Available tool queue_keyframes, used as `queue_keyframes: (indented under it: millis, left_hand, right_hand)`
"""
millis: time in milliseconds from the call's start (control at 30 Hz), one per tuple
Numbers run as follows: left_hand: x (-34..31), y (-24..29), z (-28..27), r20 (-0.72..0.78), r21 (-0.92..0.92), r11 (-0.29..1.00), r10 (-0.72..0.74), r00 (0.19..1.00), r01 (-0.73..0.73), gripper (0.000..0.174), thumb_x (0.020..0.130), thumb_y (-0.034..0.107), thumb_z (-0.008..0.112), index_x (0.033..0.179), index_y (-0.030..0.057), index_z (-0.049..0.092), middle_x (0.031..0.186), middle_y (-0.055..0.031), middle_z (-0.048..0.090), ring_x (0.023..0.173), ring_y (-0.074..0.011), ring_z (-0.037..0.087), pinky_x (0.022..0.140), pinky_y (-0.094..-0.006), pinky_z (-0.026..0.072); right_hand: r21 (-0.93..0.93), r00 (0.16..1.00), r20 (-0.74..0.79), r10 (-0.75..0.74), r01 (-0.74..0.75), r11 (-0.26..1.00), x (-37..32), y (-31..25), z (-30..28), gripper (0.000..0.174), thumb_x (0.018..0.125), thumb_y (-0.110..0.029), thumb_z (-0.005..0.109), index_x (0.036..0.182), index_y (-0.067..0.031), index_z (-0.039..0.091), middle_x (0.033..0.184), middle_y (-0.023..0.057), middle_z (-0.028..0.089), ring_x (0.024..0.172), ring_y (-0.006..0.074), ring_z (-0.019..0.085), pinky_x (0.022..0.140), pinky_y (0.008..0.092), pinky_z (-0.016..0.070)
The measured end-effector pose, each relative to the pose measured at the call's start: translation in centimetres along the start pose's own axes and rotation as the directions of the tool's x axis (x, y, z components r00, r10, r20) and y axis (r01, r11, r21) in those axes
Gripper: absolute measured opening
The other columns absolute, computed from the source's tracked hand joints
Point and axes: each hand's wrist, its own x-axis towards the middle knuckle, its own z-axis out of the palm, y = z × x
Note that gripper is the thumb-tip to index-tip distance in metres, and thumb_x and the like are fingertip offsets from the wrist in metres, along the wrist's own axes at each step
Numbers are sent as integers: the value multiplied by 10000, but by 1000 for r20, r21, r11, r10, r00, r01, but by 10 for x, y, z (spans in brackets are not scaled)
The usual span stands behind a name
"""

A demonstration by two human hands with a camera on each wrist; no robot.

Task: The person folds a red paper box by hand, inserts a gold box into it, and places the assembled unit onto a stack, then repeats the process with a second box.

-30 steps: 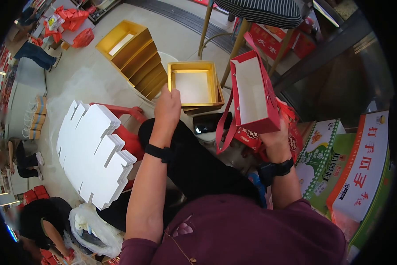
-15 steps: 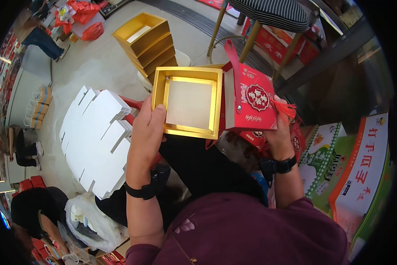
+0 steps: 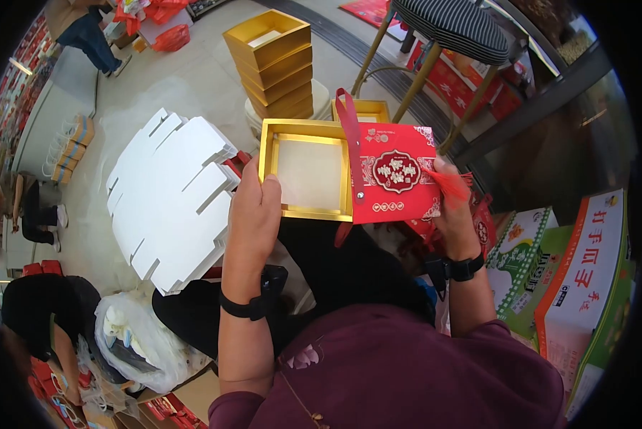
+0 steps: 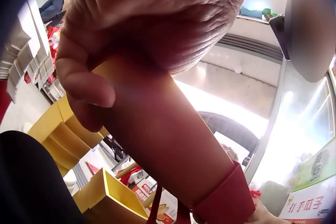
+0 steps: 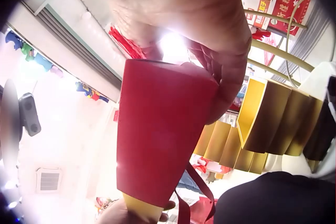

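My left hand (image 3: 253,214) grips the left side of a shallow gold box tray (image 3: 305,127), thumb over its rim. A red box sleeve (image 3: 396,171) with a printed emblem, red tassel (image 3: 451,184) and ribbon handle (image 3: 347,129) is held at its right end by my right hand (image 3: 453,211). The tray's right edge is at the sleeve's left opening, both lying level in line. In the left wrist view the tray's long side (image 4: 157,129) runs into the red sleeve (image 4: 226,198). The right wrist view shows the sleeve's plain red side (image 5: 163,129), with the right fingers around its end.
A tall stack of gold trays (image 3: 285,89) stands ahead, another gold tray (image 3: 360,104) right of it. Stacked white slotted boards (image 3: 171,200) lie to the left. A striped stool (image 3: 450,28) is ahead right, printed cartons (image 3: 582,286) at right. Another person (image 3: 46,314) bends at lower left.
The left hand has lifted a gold tray from the stack and brought it to the sleeve. The right hand has turned the sleeve so its emblem faces up and its opening faces left.
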Motion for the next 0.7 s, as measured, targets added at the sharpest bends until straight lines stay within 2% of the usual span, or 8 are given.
queue_keyframes:
  millis: [100,200,300,400,467,533,567,700]
  left_hand:
    - [-3,-10,3,-39,2,1000,18,999,-18,466,1063,222,417,1444,-30,510,1256,-262,649,1159,-359,646,1021,-419,481]
    - [-10,-10,7,0,-21,999,50,999,-50,493,1098,297,409,1456,-29,503,1300,-256,634,1188,-344,636,1043,-406,469]
    - [-22,-2,13,135,-123,985,136,982,-119,629,1137,484,389,1522,-7,470,1369,-202,622,1249,-280,605,1101,-370,424]
    - [-37,2,24,209,-203,976,126,970,-83,680,1134,520,390,1575,4,430,1401,-187,613,1298,-260,578,1141,-355,395]
    - [-37,-8,26,264,-116,989,120,957,-92,732,1103,534,478,1602,4,401,1437,-207,582,1359,-279,543,1173,-375,373]
    - [-40,-4,34,268,32,975,205,941,-222,745,1085,527,529,1600,3,407,1452,-218,564,1383,-289,527,1182,-388,366]
    - [-38,-9,37,259,-28,979,200,945,-200,769,1059,520,587,1603,9,403,1455,-220,549,1379,-304,525,1173,-402,376]
    - [-30,-3,47,306,-36,969,245,920,-246,753,1069,494,583,1612,11,385,1452,-225,547,1350,-304,539,1155,-398,393]
  right_hand:
    - [-16,1000,6,27,-27,1000,-2,-2,11,512,1097,-287,509,1474,59,490,1360,149,662,1192,181,684,1037,342,562]
    - [-59,996,6,91,-91,994,-3,-1,12,513,1093,-253,505,1486,74,469,1351,148,661,1193,172,680,1043,333,555]
    - [-47,993,23,120,-118,992,-8,8,15,510,1086,-219,526,1508,59,456,1327,124,666,1168,151,674,1026,305,542]
    - [-80,987,-33,156,-158,984,-18,30,15,528,1092,-241,527,1522,50,431,1393,135,642,1219,166,662,1065,327,535]
    - [-31,979,17,203,-202,979,-28,40,25,527,1107,-267,504,1539,25,420,1441,128,608,1277,168,621,1115,345,494]
    - [154,979,47,197,-202,967,-34,44,30,530,1111,-246,507,1551,22,385,1432,128,589,1291,179,605,1116,346,487]
    - [152,982,39,187,-191,970,-36,43,27,530,1111,-245,503,1552,22,381,1438,131,586,1299,183,601,1126,353,481]
    - [132,987,22,162,-163,978,-35,30,11,529,1108,-243,493,1549,26,380,1448,138,580,1317,196,594,1145,368,472]
